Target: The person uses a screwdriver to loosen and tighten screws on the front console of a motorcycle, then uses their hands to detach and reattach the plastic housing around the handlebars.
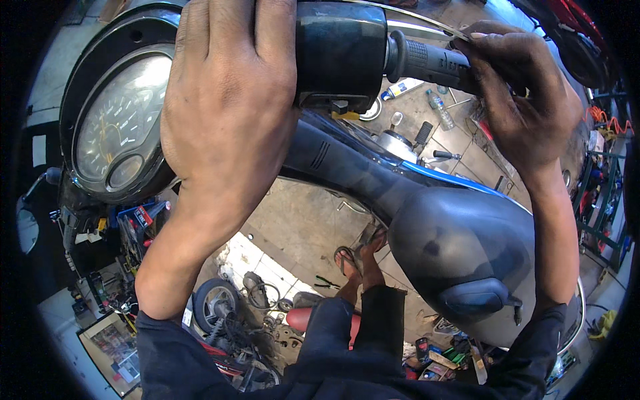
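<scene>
My left hand [230, 100] lies over the scooter's handlebar cover, between the round speedometer [120, 127] and the black switch housing [341, 50]. Its fingers stretch forward side by side; the fingertips run past the top edge. On the right, a ribbed black handlebar grip [427, 59] sticks out of the housing. My right hand [527, 87] is at the grip's outer end, fingers curled and pinched on the tip of the thin silver brake lever [433, 25]. Its palm side is partly hidden. Below lies the dark scooter body with the black seat [460, 233].
A bottle [440, 110], a spray can [402, 89] and loose parts lie on the tiled floor beyond the scooter. A wheel [217, 303] and engine parts are at lower left, pliers [327, 283] near my foot. Tools [440, 360] lie at lower right; a rack [600, 207] stands at right.
</scene>
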### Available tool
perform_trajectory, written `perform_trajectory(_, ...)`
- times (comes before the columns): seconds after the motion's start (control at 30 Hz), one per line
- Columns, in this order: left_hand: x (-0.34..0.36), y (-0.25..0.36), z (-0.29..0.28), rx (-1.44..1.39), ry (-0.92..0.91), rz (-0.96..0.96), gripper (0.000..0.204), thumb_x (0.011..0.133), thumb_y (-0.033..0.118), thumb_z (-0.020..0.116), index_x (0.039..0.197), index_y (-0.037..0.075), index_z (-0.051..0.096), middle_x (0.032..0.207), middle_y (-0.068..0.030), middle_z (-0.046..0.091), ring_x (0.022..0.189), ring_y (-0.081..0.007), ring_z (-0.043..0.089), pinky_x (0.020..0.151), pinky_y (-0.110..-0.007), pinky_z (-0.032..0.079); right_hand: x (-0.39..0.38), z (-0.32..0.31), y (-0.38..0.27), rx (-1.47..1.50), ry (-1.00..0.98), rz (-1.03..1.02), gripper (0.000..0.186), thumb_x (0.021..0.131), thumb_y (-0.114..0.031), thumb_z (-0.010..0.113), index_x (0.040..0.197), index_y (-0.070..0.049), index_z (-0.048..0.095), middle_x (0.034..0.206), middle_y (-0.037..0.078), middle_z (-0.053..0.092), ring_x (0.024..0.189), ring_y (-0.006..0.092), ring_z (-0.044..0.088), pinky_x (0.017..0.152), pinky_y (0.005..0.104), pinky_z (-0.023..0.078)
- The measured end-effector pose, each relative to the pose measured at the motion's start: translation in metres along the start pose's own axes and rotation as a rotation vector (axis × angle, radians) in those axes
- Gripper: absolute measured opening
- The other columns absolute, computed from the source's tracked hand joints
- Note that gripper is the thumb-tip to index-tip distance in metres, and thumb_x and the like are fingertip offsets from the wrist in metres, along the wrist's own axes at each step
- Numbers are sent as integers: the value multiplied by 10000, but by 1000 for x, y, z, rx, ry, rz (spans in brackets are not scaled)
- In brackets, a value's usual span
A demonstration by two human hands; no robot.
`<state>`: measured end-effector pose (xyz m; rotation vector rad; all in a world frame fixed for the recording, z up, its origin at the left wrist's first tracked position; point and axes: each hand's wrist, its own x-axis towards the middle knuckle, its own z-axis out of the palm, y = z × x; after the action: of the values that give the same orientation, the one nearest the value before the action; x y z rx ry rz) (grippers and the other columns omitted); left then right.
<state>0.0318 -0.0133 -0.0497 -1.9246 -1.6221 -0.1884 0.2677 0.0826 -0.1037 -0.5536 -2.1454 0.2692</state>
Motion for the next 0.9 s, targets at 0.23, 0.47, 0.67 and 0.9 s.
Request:
perform_trajectory(0.23, 1, -5, 1, -10, -5, 38, 752, 609, -30, 723, 1317, 64, 486, 1200, -134, 524, 1115, -356, 543, 925, -417, 490, 14, -23, 4, 66, -97, 42, 184, 837, 94, 690, 1010, 49, 648, 1037, 149, 692, 984, 185, 682, 890, 296, 559)
perform_trajectory(0.47, 1, -8, 9, 41, 31, 43, 552, 719, 33, 637, 1257, 7, 517, 1167, -148, 529, 1073, -335, 545, 959, -422, 477, 4, -64, -17, 66, -236, 336, 174, 781, 11, 760, 912, -14, 648, 839, 78, 698, 767, 129, 684, 695, 267, 539)
perform_trajectory(0.67, 6, -4, 0, 74, -33, 13, 484, 793, 72, 598, 1266, -4, 528, 1188, -148, 536, 1119, -332, 547, 994, -426, 468, -33, -18, -39, 264, -40, 607, 207, 788, -47, 795, 967, -35, 692, 865, 79, 729, 757, 131, 691, 700, 278, 545)
perform_trajectory(0.9, 7, -2, -3, 75, -82, 3, 490, 814, 63, 580, 1293, -11, 512, 1224, -157, 522, 1182, -337, 533, 1035, -441, 446, -34, -1, -57, 448, 46, 771, 194, 799, -27, 784, 961, -17, 678, 867, 112, 721, 770, 169, 710, 691, 289, 551)
